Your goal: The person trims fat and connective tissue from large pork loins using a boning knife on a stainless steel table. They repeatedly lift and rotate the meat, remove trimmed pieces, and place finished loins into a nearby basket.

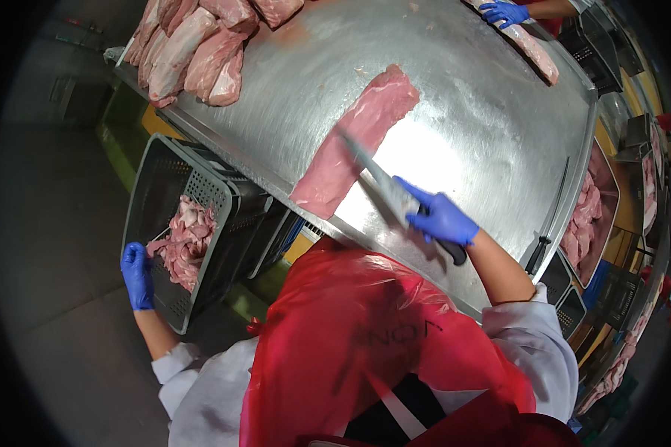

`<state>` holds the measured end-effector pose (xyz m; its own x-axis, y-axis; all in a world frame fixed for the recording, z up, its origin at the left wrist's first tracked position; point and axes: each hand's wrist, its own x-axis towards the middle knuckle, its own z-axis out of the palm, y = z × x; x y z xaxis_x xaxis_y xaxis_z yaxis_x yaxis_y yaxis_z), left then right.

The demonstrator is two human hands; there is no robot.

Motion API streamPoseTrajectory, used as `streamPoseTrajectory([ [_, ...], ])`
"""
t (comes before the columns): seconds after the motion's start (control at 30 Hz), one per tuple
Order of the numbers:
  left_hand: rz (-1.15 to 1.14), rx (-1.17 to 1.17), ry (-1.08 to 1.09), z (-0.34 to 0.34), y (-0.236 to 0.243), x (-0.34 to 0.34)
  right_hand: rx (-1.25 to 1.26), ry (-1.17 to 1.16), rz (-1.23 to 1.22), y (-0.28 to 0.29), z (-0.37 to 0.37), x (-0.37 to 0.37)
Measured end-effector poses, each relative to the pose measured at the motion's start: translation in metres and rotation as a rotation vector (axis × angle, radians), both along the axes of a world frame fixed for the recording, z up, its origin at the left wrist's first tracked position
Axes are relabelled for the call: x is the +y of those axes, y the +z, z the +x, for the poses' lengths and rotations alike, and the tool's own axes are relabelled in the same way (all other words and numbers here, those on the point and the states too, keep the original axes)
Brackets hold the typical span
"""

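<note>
My right hand [443, 220], in a blue glove, grips a knife [384, 182] by its dark handle. The long blade points up and left, its tip over a trimmed pink slab of meat [358, 141] lying near the front edge of the metal table. My left hand [136, 276], gloved in blue too, is at the near left rim of a grey crate [231, 197] beside the table. Its fingers are curled closed, and I cannot make out what is in them. Inside the crate, a heap of meat trimmings [190, 242] reaches close to that hand.
A pile of large meat cuts [194, 56] covers the table's far left corner. Across the table, another person's gloved hand [504, 13] rests on a long cut [533, 52]. A slender black-handled tool [550, 227] lies along the right edge, beside a meat-filled bin [589, 216].
</note>
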<state>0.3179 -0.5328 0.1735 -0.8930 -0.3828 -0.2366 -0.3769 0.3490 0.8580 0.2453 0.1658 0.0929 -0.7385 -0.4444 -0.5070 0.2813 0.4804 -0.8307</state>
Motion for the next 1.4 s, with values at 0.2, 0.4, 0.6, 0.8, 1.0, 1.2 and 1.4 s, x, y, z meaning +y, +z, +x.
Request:
streamPoseTrajectory([
  [0.2, -0.899, -0.016, -0.476, -0.153, -0.034, 0.116, 0.372, -0.501, 0.168, -0.081, -0.152, -0.008],
  [0.4, -0.090, -0.023, -0.690, -0.343, -0.187, 0.391, 0.382, -0.418, 0.610, -0.122, -0.167, -0.032],
  [0.6, 0.090, -0.270, -0.965, -0.394, -0.254, 0.510, 0.325, -0.471, 0.666, -0.130, -0.146, -0.019],
  [0.8, 0.076, -0.186, -1.114, -0.381, -0.245, 0.525, 0.384, -0.614, 0.597, -0.130, -0.116, -0.008],
  [1.0, 0.062, -0.081, -1.009, -0.367, -0.225, 0.520, 0.433, -0.614, 0.589, -0.103, -0.135, -0.022],
  [1.2, -0.107, 0.101, -0.985, -0.354, -0.212, 0.527, 0.282, -0.421, 0.536, -0.086, -0.178, -0.024],
  [1.4, -0.105, 0.164, -0.952, -0.350, -0.210, 0.519, -0.081, -0.251, 0.319, -0.016, -0.120, 0.006],
])
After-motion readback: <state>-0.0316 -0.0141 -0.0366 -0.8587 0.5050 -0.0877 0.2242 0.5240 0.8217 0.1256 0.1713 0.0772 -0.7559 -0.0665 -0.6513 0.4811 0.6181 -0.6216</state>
